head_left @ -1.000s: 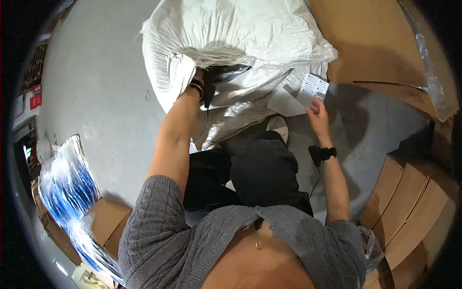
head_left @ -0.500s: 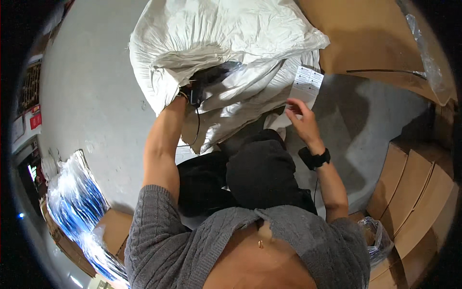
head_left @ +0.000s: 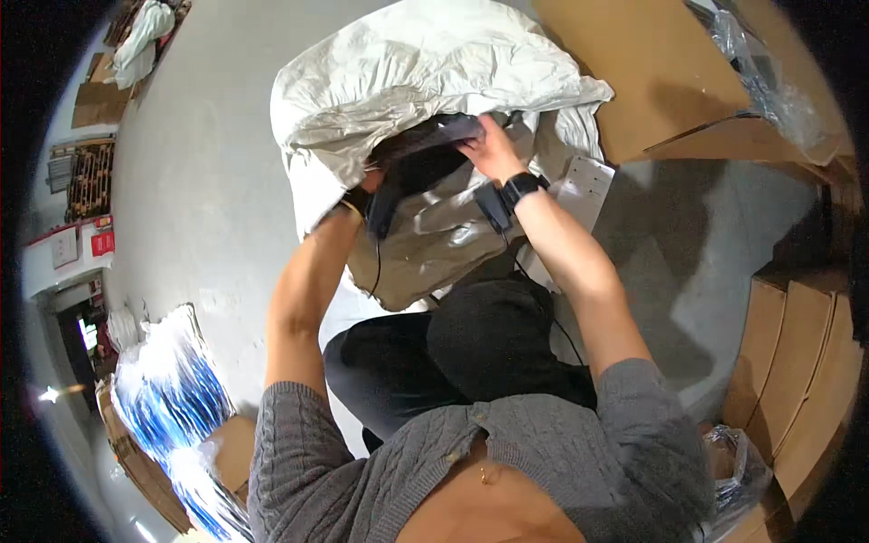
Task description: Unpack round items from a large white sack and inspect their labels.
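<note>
A big white woven sack (head_left: 425,68) lies crumpled in front of my knees, its mouth opening toward me. In the mouth is a dark item in shiny, see-through plastic (head_left: 425,145); its kind does not show. My right hand (head_left: 491,152) grips the right end of this item, fingers curled at its edge. At the item's left end, my left hand (head_left: 373,179) is inside the sack's mouth, its fingers mostly hidden by the cloth and shadow. A white printed sheet (head_left: 584,190) lies against the sack's right side.
A large cardboard sheet (head_left: 634,72) stands at the far right, with clear plastic film (head_left: 769,90) beyond it. Cardboard boxes (head_left: 783,362) line the right side. Blue plastic-wrapped goods (head_left: 172,389) are stacked at the left. Thin cables run from both wrists.
My right hand has moved from beside the printed sheet up into the sack's mouth, onto the plastic-wrapped item. More of that dark item shows, and the sack's mouth is wider.
</note>
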A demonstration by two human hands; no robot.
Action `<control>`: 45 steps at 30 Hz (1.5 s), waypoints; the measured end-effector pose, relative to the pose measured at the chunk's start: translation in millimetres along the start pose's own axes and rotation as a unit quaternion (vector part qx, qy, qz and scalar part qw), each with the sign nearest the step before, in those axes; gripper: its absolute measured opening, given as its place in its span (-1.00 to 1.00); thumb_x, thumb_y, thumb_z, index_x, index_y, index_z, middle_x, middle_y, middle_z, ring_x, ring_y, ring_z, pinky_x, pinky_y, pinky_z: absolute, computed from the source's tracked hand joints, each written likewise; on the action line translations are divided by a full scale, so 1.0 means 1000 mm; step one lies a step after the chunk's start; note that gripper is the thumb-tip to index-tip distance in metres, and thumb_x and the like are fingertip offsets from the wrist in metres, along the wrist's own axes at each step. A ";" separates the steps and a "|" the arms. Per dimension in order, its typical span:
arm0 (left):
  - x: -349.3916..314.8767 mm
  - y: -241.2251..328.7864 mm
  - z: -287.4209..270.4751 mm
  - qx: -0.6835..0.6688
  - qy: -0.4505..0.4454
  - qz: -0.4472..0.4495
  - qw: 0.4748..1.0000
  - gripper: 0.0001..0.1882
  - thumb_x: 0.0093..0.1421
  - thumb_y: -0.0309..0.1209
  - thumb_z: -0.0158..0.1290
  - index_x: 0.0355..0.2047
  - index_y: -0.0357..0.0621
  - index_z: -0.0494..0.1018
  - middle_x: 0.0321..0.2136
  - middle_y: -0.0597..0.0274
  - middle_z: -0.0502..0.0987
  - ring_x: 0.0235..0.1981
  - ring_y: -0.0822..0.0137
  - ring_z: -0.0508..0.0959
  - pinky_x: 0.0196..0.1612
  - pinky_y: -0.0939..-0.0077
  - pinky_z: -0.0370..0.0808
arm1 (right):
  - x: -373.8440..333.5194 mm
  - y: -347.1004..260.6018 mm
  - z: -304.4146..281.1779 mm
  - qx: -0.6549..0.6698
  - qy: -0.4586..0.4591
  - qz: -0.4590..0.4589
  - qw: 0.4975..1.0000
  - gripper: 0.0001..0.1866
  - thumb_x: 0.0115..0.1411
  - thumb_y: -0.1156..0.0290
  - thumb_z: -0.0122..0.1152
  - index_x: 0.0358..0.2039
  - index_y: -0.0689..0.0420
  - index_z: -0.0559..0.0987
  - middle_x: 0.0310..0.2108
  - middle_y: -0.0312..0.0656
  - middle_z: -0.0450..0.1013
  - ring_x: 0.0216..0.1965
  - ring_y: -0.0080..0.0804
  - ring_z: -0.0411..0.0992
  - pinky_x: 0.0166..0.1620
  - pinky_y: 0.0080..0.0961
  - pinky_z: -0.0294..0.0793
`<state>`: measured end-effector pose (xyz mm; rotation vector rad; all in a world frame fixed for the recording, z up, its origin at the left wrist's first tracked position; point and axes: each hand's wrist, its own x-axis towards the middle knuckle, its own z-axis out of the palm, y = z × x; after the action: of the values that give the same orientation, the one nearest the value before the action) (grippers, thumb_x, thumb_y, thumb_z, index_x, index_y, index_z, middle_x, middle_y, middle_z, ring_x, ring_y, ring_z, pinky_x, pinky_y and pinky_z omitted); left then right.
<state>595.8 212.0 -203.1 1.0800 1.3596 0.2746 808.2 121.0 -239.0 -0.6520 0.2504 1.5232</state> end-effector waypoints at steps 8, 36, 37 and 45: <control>-0.068 0.033 0.003 -0.087 -0.136 -0.107 0.981 -0.19 0.13 0.06 -0.05 0.18 -0.26 -0.01 0.01 -0.24 0.28 -0.05 -0.01 0.39 0.02 0.25 0.37 | 0.035 -0.016 0.007 0.019 0.036 -0.036 0.998 -0.76 0.03 0.60 0.04 -0.23 0.23 0.46 -0.33 -0.07 0.47 -0.26 -0.26 0.45 -0.19 -0.39 0.44; -0.261 0.073 0.071 -0.551 -0.238 0.097 0.794 -0.32 0.05 0.07 0.06 0.02 -0.20 0.30 -0.02 0.08 0.39 0.02 0.08 0.36 0.11 0.04 0.24 | -0.432 -0.155 0.096 -0.534 -0.214 -0.278 0.770 -0.51 0.14 0.33 0.09 0.06 0.22 0.27 0.00 -0.19 0.29 0.01 -0.39 0.27 0.02 -0.40 0.29; -0.265 0.077 0.067 -0.557 -0.234 0.114 0.789 -0.32 0.05 0.07 0.06 0.02 -0.20 0.30 -0.02 0.08 0.39 0.02 0.08 0.36 0.11 0.04 0.24 | -0.449 -0.165 0.086 -0.415 -0.131 -0.303 0.848 -0.45 0.13 0.29 0.11 0.10 0.21 0.23 0.04 -0.18 0.26 0.05 -0.34 0.25 0.06 -0.35 0.26; -0.330 0.058 -0.012 -0.541 -0.030 0.337 0.770 -0.38 0.12 -0.01 0.03 0.04 -0.18 0.27 -0.02 0.07 0.39 -0.01 0.12 0.39 0.06 0.13 0.32 | -0.492 -0.229 0.147 -0.510 -0.235 -0.500 0.659 -0.03 -0.11 -0.03 0.34 0.15 0.29 0.11 0.12 -0.12 0.17 0.11 -0.29 0.18 0.15 -0.37 0.15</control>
<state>522.8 11.5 55.6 0.4926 0.4745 1.3577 963.3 -194.6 198.9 -0.9714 -1.2975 0.5330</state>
